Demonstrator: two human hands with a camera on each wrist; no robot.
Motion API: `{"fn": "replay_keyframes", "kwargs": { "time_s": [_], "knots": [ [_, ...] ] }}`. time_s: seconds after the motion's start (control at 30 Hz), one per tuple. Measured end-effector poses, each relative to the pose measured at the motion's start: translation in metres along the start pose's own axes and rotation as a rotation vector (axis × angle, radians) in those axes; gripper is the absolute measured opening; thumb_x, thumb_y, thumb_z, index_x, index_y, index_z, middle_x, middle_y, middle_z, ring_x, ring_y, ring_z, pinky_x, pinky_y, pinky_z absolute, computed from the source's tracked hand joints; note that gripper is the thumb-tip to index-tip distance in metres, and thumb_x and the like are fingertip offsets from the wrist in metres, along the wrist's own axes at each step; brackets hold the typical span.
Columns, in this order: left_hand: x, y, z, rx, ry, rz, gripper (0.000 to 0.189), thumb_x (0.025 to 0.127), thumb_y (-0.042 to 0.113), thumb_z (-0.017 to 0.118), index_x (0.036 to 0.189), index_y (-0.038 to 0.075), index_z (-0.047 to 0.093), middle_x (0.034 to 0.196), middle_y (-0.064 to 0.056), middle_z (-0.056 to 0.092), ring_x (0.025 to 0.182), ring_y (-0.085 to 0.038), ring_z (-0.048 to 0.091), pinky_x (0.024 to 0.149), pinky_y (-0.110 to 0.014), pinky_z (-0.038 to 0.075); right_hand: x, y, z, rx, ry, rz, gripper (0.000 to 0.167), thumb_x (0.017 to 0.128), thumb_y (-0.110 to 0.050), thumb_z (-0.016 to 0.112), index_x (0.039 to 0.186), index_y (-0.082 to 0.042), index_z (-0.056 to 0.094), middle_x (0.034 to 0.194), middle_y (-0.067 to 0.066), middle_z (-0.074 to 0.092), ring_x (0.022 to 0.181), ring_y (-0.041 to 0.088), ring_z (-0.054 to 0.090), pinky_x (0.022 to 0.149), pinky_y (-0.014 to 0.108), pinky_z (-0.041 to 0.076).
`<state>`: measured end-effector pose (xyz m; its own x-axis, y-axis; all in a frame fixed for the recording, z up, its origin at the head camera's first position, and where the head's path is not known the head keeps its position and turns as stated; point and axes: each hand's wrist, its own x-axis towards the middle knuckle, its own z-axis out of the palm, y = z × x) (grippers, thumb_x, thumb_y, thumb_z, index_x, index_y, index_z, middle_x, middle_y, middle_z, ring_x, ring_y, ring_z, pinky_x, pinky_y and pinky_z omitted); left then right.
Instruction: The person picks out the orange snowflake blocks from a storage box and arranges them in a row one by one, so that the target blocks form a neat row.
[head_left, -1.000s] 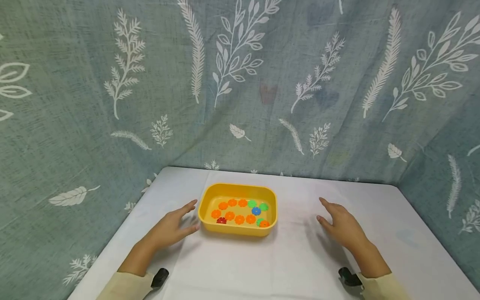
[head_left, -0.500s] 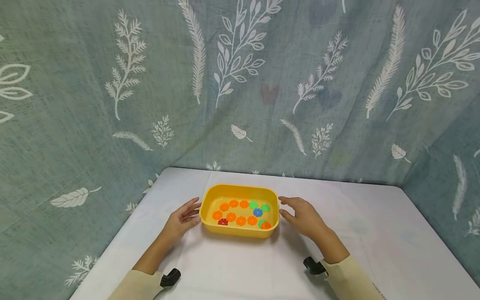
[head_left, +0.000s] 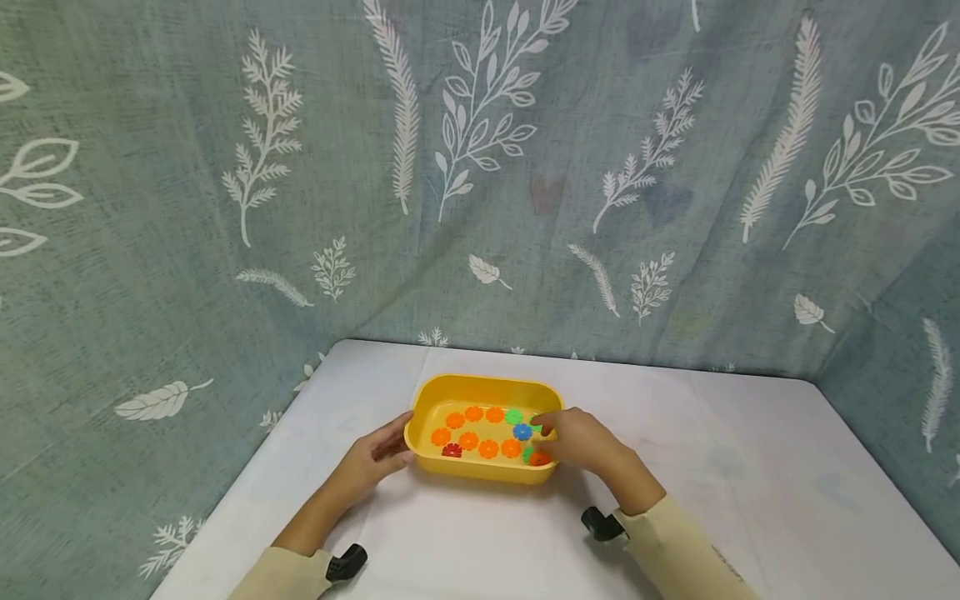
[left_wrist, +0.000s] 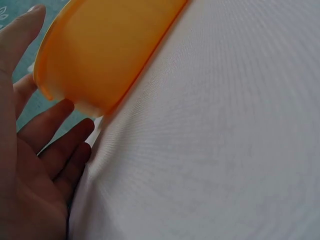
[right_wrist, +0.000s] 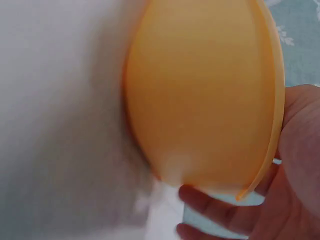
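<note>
A yellow plastic tub [head_left: 480, 472] with rounded corners sits on the white cloth. Flower-shaped plastic discs lie on its floor: several orange discs [head_left: 488, 449], a red disc [head_left: 452, 450], a blue disc [head_left: 522, 432] and green discs [head_left: 513, 416]. My left hand [head_left: 367, 462] is at the tub's left end, fingertips right at the wall and rim, fingers relaxed and spread. Over the right rim reaches my right hand [head_left: 581, 440], thumb and forefinger apart above the discs at that end, partly covering a green one. In the right wrist view, its other fingers [right_wrist: 210, 205] stay outside the wall.
White cloth [head_left: 465, 533] covers the table around the tub. Behind and at both sides hangs a grey-green curtain [head_left: 420, 275] with white leaf patterns. Each wrist carries a black camera mount [head_left: 347, 563] close above the cloth.
My right hand has moved left from the open cloth to the tub and over its right rim. My left hand has come in against the tub's left end. The discs lie as before.
</note>
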<state>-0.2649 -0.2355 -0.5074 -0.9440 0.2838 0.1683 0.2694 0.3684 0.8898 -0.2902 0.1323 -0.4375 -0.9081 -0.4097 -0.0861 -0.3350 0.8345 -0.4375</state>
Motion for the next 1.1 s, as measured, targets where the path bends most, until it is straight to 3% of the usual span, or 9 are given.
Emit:
{"fn": "replay_keyframes", "kwargs": {
  "time_s": [0.17,0.3,0.43,0.67,0.8,0.93,1.1],
  "knots": [
    [-0.001,0.0,-0.002,-0.031,0.016,0.016,0.063,0.088,0.028,0.074,0.145,0.02,0.048,0.14,-0.005,0.054,0.118,-0.024,0.057,0.095,-0.026,0.047,0.011,-0.007,0.001,-0.048,-0.083,0.004,0.026,0.083,-0.028,0.079,0.105,-0.015,0.074,0.085,-0.006,0.062,0.075,0.015,0.054,0.072,0.032,0.05],
    [-0.002,0.002,-0.004,-0.018,0.031,-0.014,0.063,0.086,0.031,0.075,0.144,0.022,0.05,0.139,-0.003,0.054,0.117,-0.023,0.058,0.094,-0.03,0.048,0.017,-0.017,0.002,-0.109,-0.133,0.047,0.016,0.083,-0.024,0.079,0.097,-0.016,0.074,0.087,-0.006,0.064,0.075,0.015,0.053,0.075,0.034,0.051],
    [-0.001,0.002,-0.007,-0.008,0.04,-0.031,0.063,0.086,0.034,0.076,0.143,0.026,0.051,0.138,-0.001,0.055,0.115,-0.022,0.059,0.093,-0.03,0.049,0.019,-0.025,0.003,-0.158,-0.133,0.099,0.007,0.083,-0.016,0.077,0.087,-0.015,0.072,0.084,-0.004,0.063,0.073,0.018,0.053,0.071,0.035,0.05],
    [0.002,0.003,-0.009,-0.001,0.044,-0.052,0.063,0.085,0.038,0.076,0.142,0.029,0.052,0.138,-0.001,0.055,0.117,-0.022,0.058,0.093,-0.031,0.049,0.024,-0.03,0.005,-0.271,-0.115,0.159,0.007,0.083,-0.017,0.075,0.081,-0.015,0.07,0.073,-0.002,0.058,0.068,0.021,0.051,0.066,0.034,0.047],
    [0.001,0.003,-0.007,0.007,0.052,-0.062,0.063,0.085,0.036,0.076,0.142,0.029,0.052,0.138,0.0,0.055,0.117,-0.022,0.058,0.094,-0.032,0.049,0.022,-0.027,0.007,-0.221,-0.087,0.129,0.009,0.082,-0.015,0.076,0.076,-0.016,0.069,0.073,-0.003,0.058,0.068,0.019,0.051,0.066,0.033,0.048],
    [-0.002,0.002,-0.004,0.0,0.049,-0.069,0.063,0.085,0.036,0.076,0.142,0.027,0.052,0.138,0.0,0.055,0.117,-0.021,0.058,0.094,-0.032,0.049,0.016,-0.019,0.01,-0.097,-0.059,0.077,0.014,0.083,-0.011,0.076,0.074,-0.018,0.068,0.072,-0.006,0.059,0.069,0.017,0.052,0.067,0.034,0.048],
    [-0.003,0.0,-0.001,-0.014,0.041,-0.061,0.063,0.085,0.037,0.076,0.142,0.027,0.052,0.138,0.002,0.055,0.117,-0.019,0.058,0.094,-0.031,0.048,0.009,-0.014,0.009,-0.011,-0.014,0.08,0.012,0.085,-0.015,0.076,0.078,-0.022,0.069,0.074,-0.011,0.06,0.078,0.017,0.052,0.091,0.059,0.035]
  ]
}}
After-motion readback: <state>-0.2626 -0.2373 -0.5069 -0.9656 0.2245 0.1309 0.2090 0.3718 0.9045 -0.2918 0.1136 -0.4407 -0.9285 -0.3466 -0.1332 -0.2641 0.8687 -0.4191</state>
